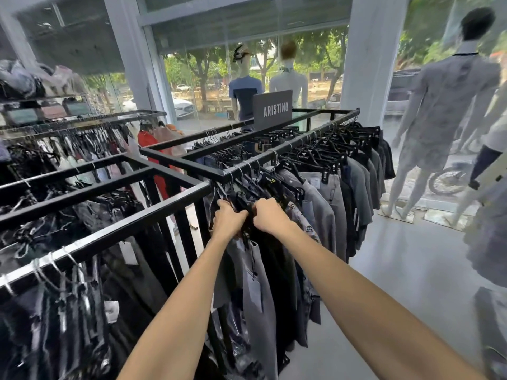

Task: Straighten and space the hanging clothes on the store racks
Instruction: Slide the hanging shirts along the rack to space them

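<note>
2 bare forearms reach to the near end of the black rack (pixel 288 145), where the left hand (pixel 229 219) and right hand (pixel 267 216) are clenched on a dark hanger (pixel 242 204) among the hanging clothes (pixel 323 204). Farther along stands an ARISTINO sign (pixel 273 108); beyond it, 2 mannequins (pixel 245 89) face the window.

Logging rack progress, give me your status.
Left hand and right hand both closed on a dark hanger at the rack rail's near end. Clothes tightly bunched here. Nothing blocking.
</note>
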